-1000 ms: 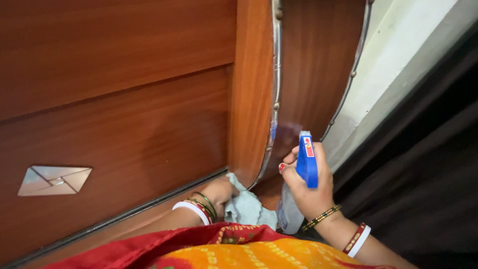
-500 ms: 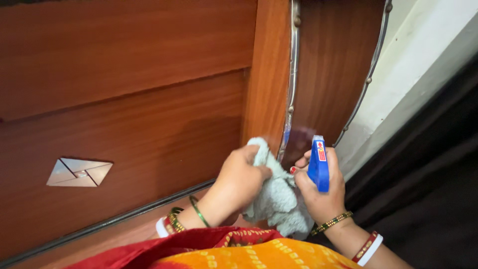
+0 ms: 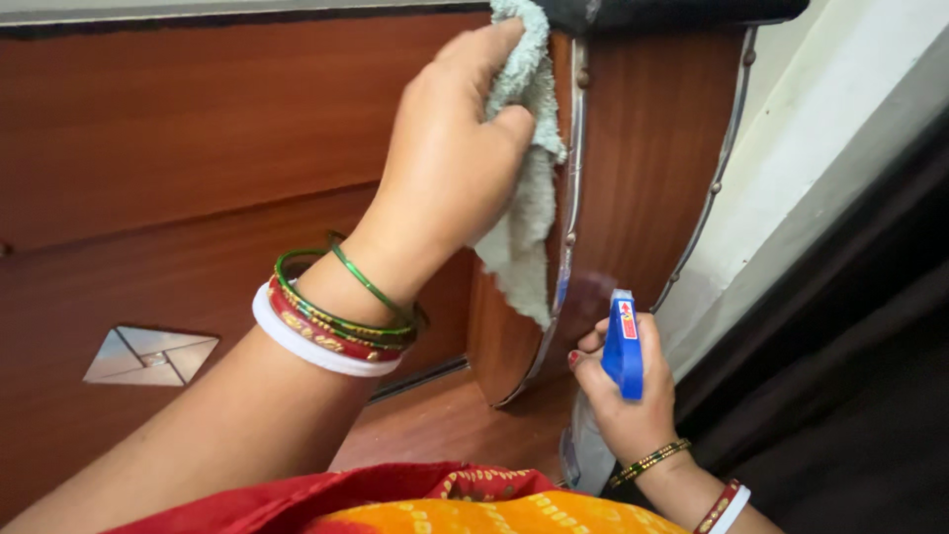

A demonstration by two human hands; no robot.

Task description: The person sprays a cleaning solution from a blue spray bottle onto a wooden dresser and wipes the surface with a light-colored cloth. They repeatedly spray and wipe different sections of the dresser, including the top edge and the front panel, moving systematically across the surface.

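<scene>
Cloth at panel top, bottle below

My left hand [image 3: 445, 163] clutches the grey cloth [image 3: 522, 178], pressed against the curved wooden panel [image 3: 643, 168] near its top edge. My right hand [image 3: 628, 396] grips the blue-triggered spray bottle [image 3: 621, 346] just below that panel.

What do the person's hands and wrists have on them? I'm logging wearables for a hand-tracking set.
Both arms are bare, no sleeves. The left hand has thin green, red-and-gold and one white bangle at the wrist. The right hand has red-painted nails, a slim gold-and-dark beaded bracelet, and red and white bangles further up.
</scene>
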